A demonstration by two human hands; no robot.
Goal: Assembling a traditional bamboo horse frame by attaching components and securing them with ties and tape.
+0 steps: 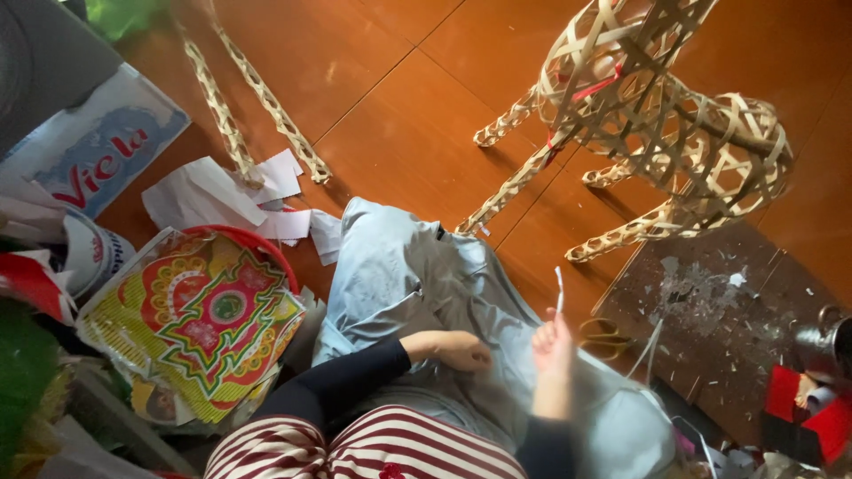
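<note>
Two hands in view, both the person's own, dark sleeves, over a lap in grey trousers [417,275]. Right hand [552,344] is raised, fingers pinched on one thin white strip [559,288]; the strip stands nearly upright from the fingertips, narrow, pale, a bit blurred. More pale strip trails down right of the hand, near the knee; can't tell if it is the same piece. Left hand [461,349] rests on the lap, fingers curled loosely, grasping nothing that shows.

One woven bamboo frame [657,115] shaped like a four-legged animal stands on the brown tiled floor [390,115] ahead of the knees, open lattice, tan, with a red ribbon [596,86] tied in it. Four woven legs count on it. Two more separate woven legs [253,98] lie or lean on the floor at upper left, ends on torn white paper scraps [235,191], several pieces, loose pile.

One pair of scissors [605,335], yellowish handles, lies on the floor just right of the right hand. Beside it a dark mat [710,328] flecked with small white bits. One stack of printed paper sheets [200,324], yellow, red and green pattern, sits on a red basin [266,244] left of the lap. One white and blue carton [98,146] at far left. Red paper pieces [812,404] at lower right, next to a dark metal pot [825,346].
</note>
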